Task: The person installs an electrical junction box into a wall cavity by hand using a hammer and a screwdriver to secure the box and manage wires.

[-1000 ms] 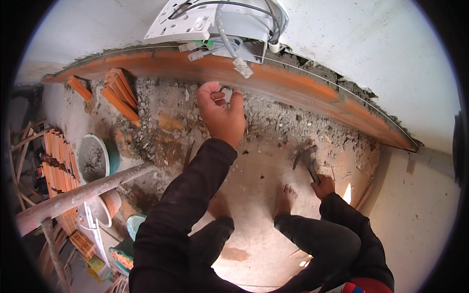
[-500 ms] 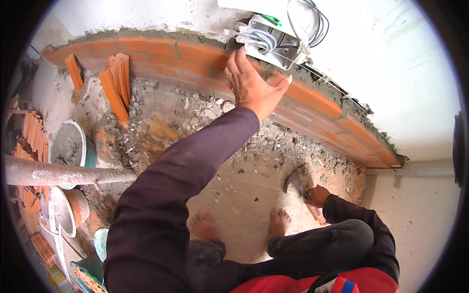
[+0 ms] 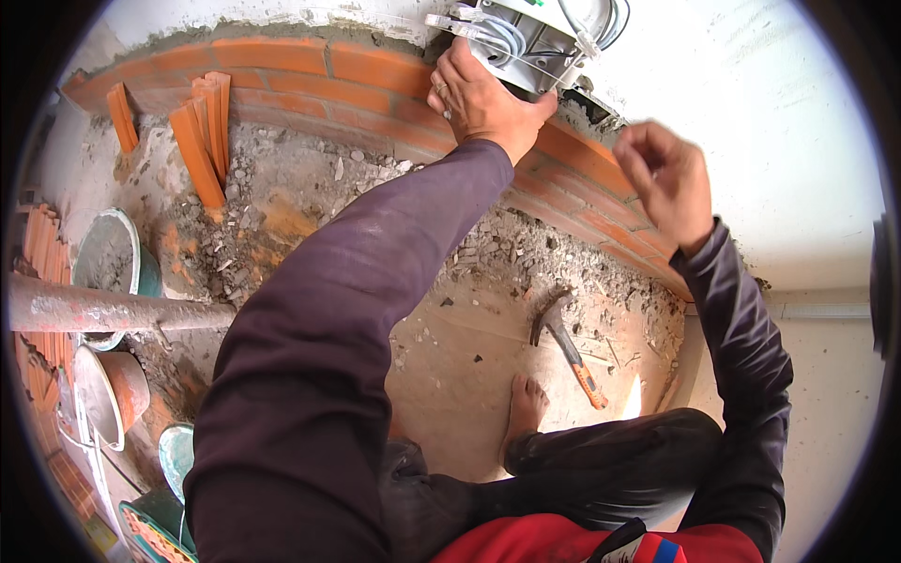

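My left hand grips the lower edge of a white electrical box, its fingers at the box's left and the thumb at its right. Grey cables lie coiled inside the box. It sits at the top of a low brick course along the white wall. To the right, my right hand is raised before the wall, slightly blurred. Its fingers curl loosely with a gap to the thumb, and I see nothing in them. A claw hammer with an orange grip lies on the floor below, beside my foot.
Several orange bricks lean against the low wall at the left. Mortar fills a bucket behind a thick pole; another bucket stands nearer. Rubble lines the wall's foot. A thin string crosses the box.
My right hand has let go of the hammer, leaving it on the floor, and has risen toward the wall. My left hand has closed from a spread pose onto the box's edge.
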Available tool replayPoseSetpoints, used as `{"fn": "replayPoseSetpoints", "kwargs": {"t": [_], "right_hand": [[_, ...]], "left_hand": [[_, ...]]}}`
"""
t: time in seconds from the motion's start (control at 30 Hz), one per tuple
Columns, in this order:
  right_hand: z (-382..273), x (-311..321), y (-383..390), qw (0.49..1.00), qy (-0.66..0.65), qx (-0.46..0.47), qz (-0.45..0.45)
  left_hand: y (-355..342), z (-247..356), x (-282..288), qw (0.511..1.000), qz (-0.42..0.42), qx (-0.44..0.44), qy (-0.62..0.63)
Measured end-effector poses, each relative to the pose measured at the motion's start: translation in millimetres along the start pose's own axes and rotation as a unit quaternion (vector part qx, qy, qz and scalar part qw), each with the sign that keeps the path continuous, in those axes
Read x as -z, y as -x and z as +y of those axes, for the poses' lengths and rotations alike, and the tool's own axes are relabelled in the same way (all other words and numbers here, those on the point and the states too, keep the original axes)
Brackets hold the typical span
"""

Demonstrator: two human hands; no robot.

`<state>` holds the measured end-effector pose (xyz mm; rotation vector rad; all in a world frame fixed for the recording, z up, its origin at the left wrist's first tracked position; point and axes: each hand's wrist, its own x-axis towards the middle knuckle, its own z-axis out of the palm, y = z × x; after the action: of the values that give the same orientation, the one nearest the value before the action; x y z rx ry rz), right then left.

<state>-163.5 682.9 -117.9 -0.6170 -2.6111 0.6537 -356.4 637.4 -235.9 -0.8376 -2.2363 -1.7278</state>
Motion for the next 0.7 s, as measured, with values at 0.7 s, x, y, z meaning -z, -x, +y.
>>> {"fn": "replayPoseSetpoints", "kwargs": {"t": [0.7], "right_hand": [[-32, -3, -76, 0.921, 0.155, 0.205, 0.293]], "left_hand": [[-3, 4, 6, 0.999, -0.028, -0.005, -0.038]]}}
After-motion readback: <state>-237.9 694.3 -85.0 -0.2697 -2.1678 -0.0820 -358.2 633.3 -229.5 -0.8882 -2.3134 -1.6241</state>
